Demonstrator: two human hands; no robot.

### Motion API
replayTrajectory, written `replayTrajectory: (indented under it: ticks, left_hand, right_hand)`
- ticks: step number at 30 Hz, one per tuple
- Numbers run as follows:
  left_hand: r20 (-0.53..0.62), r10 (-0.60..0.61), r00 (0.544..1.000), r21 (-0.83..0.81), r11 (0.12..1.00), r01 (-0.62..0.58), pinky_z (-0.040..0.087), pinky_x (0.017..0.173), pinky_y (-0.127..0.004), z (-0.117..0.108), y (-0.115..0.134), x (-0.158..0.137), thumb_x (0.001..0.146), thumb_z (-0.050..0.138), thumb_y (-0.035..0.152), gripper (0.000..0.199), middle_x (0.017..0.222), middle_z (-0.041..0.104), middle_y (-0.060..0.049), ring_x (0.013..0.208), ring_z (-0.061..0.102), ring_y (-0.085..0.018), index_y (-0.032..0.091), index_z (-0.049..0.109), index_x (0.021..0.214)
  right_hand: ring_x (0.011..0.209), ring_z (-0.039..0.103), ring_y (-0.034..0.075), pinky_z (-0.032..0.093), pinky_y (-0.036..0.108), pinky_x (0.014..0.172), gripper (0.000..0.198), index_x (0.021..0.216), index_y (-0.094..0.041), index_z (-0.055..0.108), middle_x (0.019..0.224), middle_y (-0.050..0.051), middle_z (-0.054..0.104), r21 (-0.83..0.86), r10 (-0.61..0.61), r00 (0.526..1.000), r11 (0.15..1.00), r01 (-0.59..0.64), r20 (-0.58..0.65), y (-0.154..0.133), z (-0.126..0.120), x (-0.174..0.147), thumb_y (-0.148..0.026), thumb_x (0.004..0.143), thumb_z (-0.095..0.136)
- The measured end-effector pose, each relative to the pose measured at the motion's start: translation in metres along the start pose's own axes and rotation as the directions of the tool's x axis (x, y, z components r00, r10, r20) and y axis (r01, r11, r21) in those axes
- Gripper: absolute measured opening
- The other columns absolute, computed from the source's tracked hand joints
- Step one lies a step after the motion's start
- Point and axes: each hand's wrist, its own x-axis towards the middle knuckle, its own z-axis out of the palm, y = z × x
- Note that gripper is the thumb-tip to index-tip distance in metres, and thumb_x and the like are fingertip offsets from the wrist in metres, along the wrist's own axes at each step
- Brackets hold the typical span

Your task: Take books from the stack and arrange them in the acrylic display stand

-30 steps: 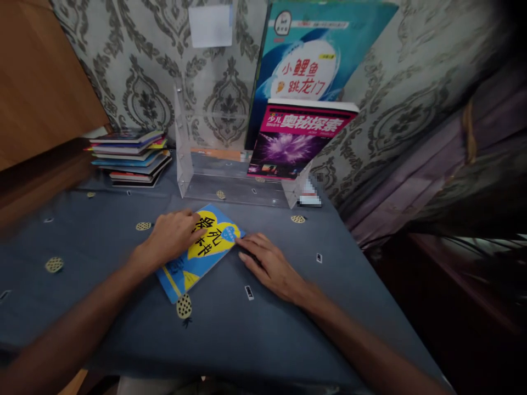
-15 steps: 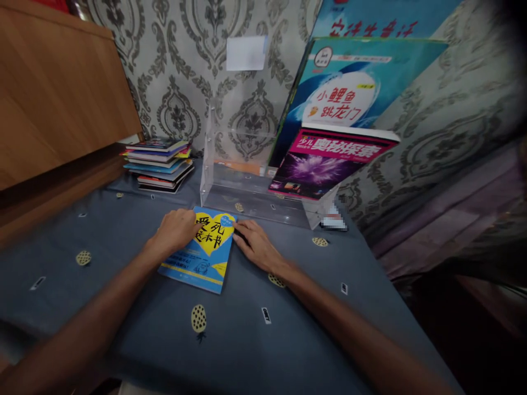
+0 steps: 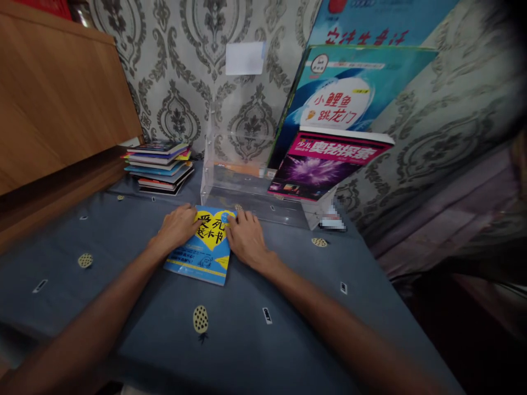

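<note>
A blue book (image 3: 200, 258) with a yellow heart and black Chinese characters lies cover up in front of a clear acrylic rack (image 3: 263, 211). My left hand (image 3: 178, 226) is closed on its upper left edge, thumb on the cover. On the opposite edge, my right hand (image 3: 247, 236) grips the upper right corner with its thumb on top. Fingers beneath the book are hidden, and whether its far edge is off the cloth I cannot tell.
Tilted in the rack's right side are a magenta-and-purple book (image 3: 317, 167) and a teal book (image 3: 370, 82), with a blue book (image 3: 382, 22) behind. Several books form a stack (image 3: 160, 167) at the back left, near a wooden cabinet (image 3: 61, 99). A grey-blue patterned cloth (image 3: 135, 340) covers the table.
My right hand has moved up and left, taking a firmer hold of the book's right edge. The book's near edge has shifted slightly away from me. My left hand keeps its hold.
</note>
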Motion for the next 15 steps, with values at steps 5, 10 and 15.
replayTrajectory:
  ticks: [5,10,15]
  left_hand:
    - [0.017,0.024,1.0,0.04,0.999,-0.024,0.051,0.085,-0.034,0.001,0.0,0.001,0.101,0.046,0.033,0.029,0.116,0.067,-0.013,0.11,0.064,-0.028,0.015,0.067,0.106]
    - [0.02,0.025,0.999,0.034,0.999,-0.026,0.051,0.087,-0.035,0.0,-0.003,0.002,0.1,0.044,0.026,0.028,0.116,0.069,-0.014,0.112,0.065,-0.029,0.015,0.067,0.109]
    - [0.018,0.027,0.999,0.052,0.998,-0.028,0.051,0.087,-0.037,-0.003,-0.004,0.001,0.1,0.048,0.033,0.028,0.114,0.07,-0.013,0.111,0.064,-0.031,0.015,0.069,0.108]
  right_hand:
    - [0.106,0.055,0.032,0.046,0.044,0.09,0.029,0.104,-0.01,0.071,0.105,0.019,0.065,-0.023,-0.092,0.996,0.996,0.091,-0.02,-0.027,0.001,0.02,-0.02,0.099,0.045]
    - [0.124,0.054,0.025,0.041,0.037,0.108,0.037,0.131,-0.004,0.059,0.135,0.019,0.06,0.206,-0.274,0.962,0.941,0.269,-0.004,-0.042,0.023,0.041,-0.012,0.097,0.044]
    - [0.138,0.048,0.028,0.035,0.042,0.117,0.045,0.138,-0.003,0.054,0.147,0.021,0.053,0.287,-0.187,0.981,0.944,0.165,0.051,-0.027,0.03,0.042,-0.028,0.101,0.048]
